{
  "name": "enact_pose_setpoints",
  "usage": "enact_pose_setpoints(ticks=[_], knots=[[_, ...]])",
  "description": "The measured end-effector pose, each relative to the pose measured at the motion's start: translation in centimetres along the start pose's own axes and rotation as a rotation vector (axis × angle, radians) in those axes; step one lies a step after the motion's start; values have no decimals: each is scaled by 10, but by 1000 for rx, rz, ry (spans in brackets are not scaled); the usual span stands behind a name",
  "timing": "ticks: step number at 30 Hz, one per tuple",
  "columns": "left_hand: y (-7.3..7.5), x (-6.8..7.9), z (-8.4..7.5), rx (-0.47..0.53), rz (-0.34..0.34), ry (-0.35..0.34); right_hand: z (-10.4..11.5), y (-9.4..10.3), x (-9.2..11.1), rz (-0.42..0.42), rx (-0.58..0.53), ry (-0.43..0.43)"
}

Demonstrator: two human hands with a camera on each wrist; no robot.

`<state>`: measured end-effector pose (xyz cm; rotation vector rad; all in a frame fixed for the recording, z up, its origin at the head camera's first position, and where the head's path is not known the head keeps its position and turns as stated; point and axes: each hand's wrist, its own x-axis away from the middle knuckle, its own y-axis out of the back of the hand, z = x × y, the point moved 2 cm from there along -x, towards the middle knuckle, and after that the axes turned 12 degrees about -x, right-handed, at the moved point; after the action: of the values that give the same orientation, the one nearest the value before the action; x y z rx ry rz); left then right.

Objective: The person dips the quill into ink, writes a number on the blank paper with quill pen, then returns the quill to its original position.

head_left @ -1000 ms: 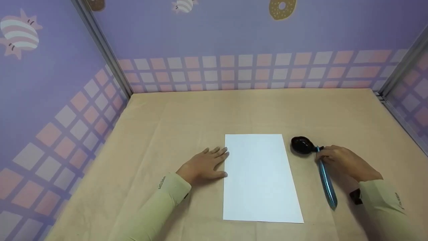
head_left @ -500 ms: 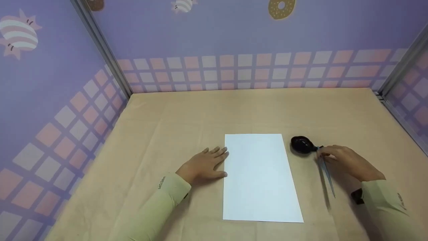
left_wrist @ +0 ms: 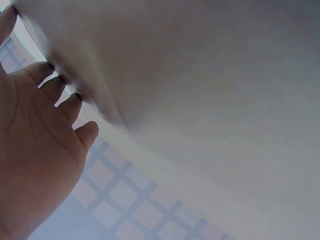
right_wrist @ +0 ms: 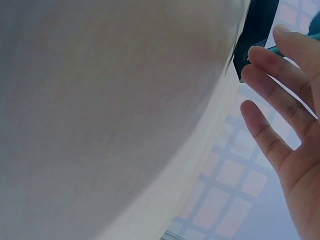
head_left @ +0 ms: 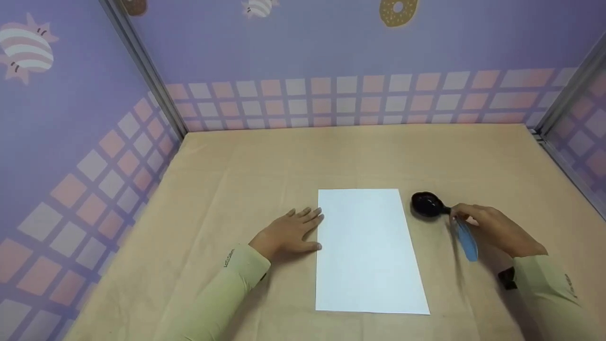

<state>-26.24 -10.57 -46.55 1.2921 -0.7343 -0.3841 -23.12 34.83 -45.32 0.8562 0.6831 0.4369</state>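
A white sheet of paper (head_left: 369, 251) lies flat in the middle of the table. My left hand (head_left: 289, 234) is spread on the cloth, its fingertips and thumb tip on the paper's left edge. To the right of the sheet my right hand (head_left: 499, 229) pinches a blue, feather-shaped quill (head_left: 467, 241) near its upper end, the broad part slanting down toward me. In the right wrist view, its thin teal stem (right_wrist: 273, 49) runs between thumb and fingers. A black spoon-shaped dish (head_left: 426, 204) lies just left of the fingertips, its short handle reaching them. The quill's tip is hidden.
A beige cloth (head_left: 236, 189) covers the table. Purple walls with pink and white squares (head_left: 322, 104) stand at the back and sides, with metal posts (head_left: 151, 76) at the corners.
The blue quill has turned in my right fingers, showing edge-on and then broad side, its lower end now higher and shorter in view. The left hand, paper and dish stay put.
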Motion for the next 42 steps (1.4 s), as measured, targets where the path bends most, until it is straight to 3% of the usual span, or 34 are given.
enact_pose_setpoints(ticks=[9, 15, 25, 33, 40, 42], knots=[[-2, 0, 0, -7, 0, 15, 0, 1, 1, -1, -42, 26], [-1, 1, -1, -9, -14, 7, 0, 1, 1, -36, -17, 29], [-1, 1, 0, -1, -9, 4, 0, 0, 0, -102, -105, -2], [0, -1, 0, 6, 2, 6, 4, -1, -1, -166, -30, 12], [1, -2, 0, 12, 5, 7, 3, 0, 1, -132, -239, -112], [0, -2, 0, 14, 2, 8, 2, 1, -1, -143, -216, -78]])
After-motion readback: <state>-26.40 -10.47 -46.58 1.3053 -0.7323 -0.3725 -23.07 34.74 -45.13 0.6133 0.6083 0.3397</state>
